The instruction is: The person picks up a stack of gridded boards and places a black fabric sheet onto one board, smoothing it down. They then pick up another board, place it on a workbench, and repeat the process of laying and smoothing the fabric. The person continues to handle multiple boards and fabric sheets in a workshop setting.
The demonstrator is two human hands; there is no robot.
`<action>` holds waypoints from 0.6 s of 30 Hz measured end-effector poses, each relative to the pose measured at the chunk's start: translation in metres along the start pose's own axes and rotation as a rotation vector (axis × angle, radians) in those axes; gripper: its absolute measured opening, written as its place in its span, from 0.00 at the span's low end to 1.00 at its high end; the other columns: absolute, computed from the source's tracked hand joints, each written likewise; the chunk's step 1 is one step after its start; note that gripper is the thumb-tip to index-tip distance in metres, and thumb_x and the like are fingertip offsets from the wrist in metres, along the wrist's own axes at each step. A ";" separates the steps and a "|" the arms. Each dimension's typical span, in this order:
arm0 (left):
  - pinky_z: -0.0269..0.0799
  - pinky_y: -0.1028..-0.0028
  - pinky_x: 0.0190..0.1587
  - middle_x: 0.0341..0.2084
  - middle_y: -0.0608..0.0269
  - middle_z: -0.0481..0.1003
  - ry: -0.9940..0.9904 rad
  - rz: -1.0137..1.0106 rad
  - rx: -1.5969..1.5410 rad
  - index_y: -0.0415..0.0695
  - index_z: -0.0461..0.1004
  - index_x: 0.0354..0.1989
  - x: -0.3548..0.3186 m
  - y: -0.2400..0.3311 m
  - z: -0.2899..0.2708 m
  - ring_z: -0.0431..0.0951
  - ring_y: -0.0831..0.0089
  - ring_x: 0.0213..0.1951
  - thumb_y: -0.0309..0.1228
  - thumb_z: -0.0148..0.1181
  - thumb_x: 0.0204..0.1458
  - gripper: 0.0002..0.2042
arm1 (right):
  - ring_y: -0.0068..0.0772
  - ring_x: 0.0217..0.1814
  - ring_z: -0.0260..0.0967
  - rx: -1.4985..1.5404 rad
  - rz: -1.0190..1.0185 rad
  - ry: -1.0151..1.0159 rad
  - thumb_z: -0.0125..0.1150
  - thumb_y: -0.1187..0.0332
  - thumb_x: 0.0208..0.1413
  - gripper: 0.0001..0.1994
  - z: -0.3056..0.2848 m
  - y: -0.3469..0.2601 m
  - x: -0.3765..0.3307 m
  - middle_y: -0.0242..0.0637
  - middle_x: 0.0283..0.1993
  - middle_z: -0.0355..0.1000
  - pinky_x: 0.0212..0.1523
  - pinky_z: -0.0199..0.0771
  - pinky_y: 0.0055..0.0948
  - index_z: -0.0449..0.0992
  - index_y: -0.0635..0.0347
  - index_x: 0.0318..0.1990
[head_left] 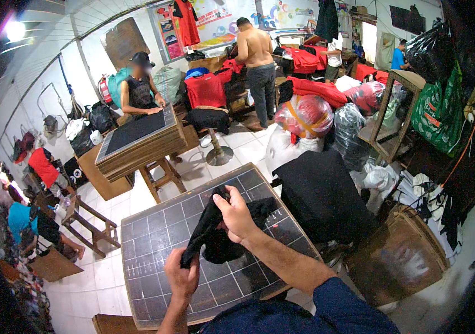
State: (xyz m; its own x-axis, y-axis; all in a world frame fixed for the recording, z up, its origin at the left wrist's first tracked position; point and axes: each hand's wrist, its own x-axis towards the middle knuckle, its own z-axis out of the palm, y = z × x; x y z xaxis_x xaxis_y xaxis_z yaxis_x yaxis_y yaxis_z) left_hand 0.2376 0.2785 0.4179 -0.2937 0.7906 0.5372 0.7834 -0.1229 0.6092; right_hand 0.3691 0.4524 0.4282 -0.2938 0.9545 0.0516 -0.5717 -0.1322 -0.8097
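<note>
The right hand (234, 216) hid part of the black cloth (197, 236), whose bunched folds left its full shape unclear. The lower edge cut off the left forearm (175, 318) and the dark blue shirt (271, 318), which covered part of the table's (148, 253) near side. A blur hid the face of the person (136, 92) behind the other table (137, 132), and the pile (28, 298) at far left was too dim to tell

Black cloth (206, 225), white-gridded black board (154, 236)

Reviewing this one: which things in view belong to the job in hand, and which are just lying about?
In the job:
- black cloth, held in left hand and right hand
- gridded tabletop beneath

Apparently lying about:
- plastic-wrapped red bundle
- green bag
- red fire extinguisher
</note>
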 end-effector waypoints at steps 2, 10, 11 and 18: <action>0.70 0.70 0.32 0.27 0.54 0.76 -0.087 -0.020 0.119 0.38 0.76 0.39 -0.012 -0.002 -0.024 0.76 0.65 0.28 0.27 0.65 0.53 0.08 | 0.24 0.40 0.74 0.052 -0.080 0.003 0.54 0.72 0.68 0.15 -0.001 -0.001 0.002 0.34 0.43 0.73 0.39 0.81 0.28 0.64 0.61 0.59; 0.82 0.60 0.49 0.47 0.51 0.79 -0.100 -0.920 -1.236 0.33 0.71 0.56 -0.052 0.009 -0.043 0.83 0.60 0.45 0.24 0.68 0.51 0.23 | 0.27 0.55 0.71 -0.563 -0.147 -0.535 0.65 0.68 0.62 0.23 0.009 0.006 -0.057 0.39 0.54 0.72 0.54 0.75 0.28 0.71 0.62 0.63; 0.82 0.59 0.49 0.48 0.50 0.79 -0.082 -0.900 -1.304 0.33 0.70 0.57 -0.054 0.007 -0.042 0.82 0.59 0.46 0.24 0.68 0.51 0.24 | 0.25 0.52 0.72 -0.676 -0.107 -0.604 0.66 0.67 0.62 0.21 0.009 0.007 -0.068 0.36 0.51 0.74 0.52 0.74 0.27 0.74 0.62 0.60; 0.80 0.58 0.52 0.50 0.50 0.78 0.015 -0.659 -1.414 0.37 0.69 0.59 -0.062 -0.009 -0.037 0.82 0.57 0.49 0.25 0.72 0.51 0.27 | 0.37 0.47 0.78 -0.661 -0.144 -0.754 0.66 0.63 0.61 0.17 -0.002 0.008 -0.102 0.43 0.46 0.77 0.50 0.77 0.35 0.77 0.59 0.55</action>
State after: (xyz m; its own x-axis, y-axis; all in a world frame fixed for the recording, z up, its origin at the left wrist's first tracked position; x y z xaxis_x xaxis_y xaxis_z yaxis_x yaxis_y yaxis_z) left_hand 0.2285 0.2084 0.4009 -0.3770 0.9255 -0.0359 -0.6120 -0.2198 0.7597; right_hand 0.3960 0.3549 0.4149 -0.7932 0.5018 0.3451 -0.1687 0.3635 -0.9162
